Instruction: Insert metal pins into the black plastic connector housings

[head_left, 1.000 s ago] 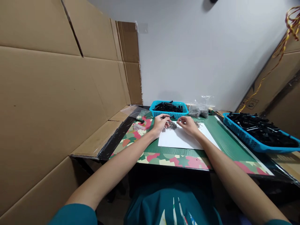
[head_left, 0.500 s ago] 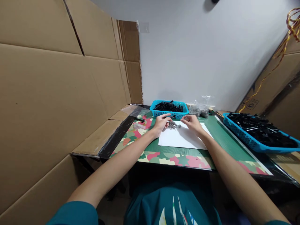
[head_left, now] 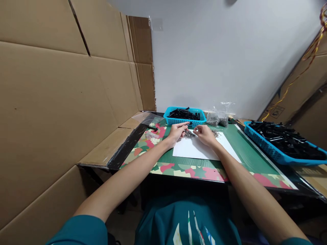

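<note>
**Asker:** Looking down from head height, what are the two hands doing?

**Describer:** Both are stretched out over a white sheet of paper (head_left: pixel 199 149) on a green mat (head_left: pixel 245 153). The left hand (head_left: pixel 176 132) has its fingers narrowed around a slim black part (head_left: pixel 188 124), whose tip pokes out past the fingertips toward the other hand. The right hand (head_left: pixel 204 133) curls with thumb and forefinger pinched close together. Whether something tiny sits between them I cannot tell; it is too small to make out.

**Asker:** Where are the loose pieces?

**Describer:** A heap of small silvery metal bits (head_left: pixel 189 134) lies on the paper directly between the two sets of fingertips, just under them. A second scatter shows just beyond the right knuckles.

**Asker:** Why the paper?

**Describer:** My guess: shiny little pieces stand out on white and stay gathered within a finger's reach.

**Asker:** What else is nearby?

**Describer:** A small blue basket (head_left: pixel 184 119) of black parts sits just beyond the left fingertips, likely placed there for easy picking. Clear plastic bags (head_left: pixel 218 117) stand beyond the right fingertips. A large blue tray (head_left: pixel 265 144) of black parts lies well off to the right of the right hand. Cardboard walls (head_left: pixel 63 95) enclose the left side.
</note>
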Demonstrator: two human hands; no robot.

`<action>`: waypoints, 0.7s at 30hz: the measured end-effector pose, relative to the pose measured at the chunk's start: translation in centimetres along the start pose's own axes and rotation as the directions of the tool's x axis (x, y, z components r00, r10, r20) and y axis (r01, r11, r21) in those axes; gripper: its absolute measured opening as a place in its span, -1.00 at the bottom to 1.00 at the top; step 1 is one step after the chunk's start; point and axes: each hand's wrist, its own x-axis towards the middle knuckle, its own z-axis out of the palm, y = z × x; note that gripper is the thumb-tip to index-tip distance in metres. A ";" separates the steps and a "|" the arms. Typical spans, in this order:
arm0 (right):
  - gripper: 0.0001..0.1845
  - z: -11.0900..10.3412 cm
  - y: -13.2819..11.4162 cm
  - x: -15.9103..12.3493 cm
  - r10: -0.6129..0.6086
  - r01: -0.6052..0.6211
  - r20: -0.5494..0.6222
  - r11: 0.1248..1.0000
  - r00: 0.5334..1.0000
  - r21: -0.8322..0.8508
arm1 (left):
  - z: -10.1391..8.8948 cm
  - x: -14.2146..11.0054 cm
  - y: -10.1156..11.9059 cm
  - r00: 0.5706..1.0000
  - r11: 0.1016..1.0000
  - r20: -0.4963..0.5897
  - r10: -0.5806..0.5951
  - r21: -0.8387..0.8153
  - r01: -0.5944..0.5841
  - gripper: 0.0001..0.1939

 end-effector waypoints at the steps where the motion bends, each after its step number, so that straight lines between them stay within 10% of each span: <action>1: -0.79 0.0 0.0 0.1 0.004 -0.004 0.013 1.000 1.000 0.017 | 0.0 0.0 0.0 1.000 1.000 -0.001 -0.002 -0.003 0.002 -0.63; 18: -0.54 -1.1 0.1 0.0 0.030 0.013 -0.098 0.911 0.995 0.411 | -0.2 0.1 -0.7 0.996 0.990 0.089 0.029 0.134 -0.041 -0.78; 21: -0.54 -1.1 -0.2 -0.2 0.007 0.034 -0.089 0.893 0.996 0.448 | -0.3 0.5 -1.3 0.978 0.943 0.144 0.153 0.274 -0.188 -0.82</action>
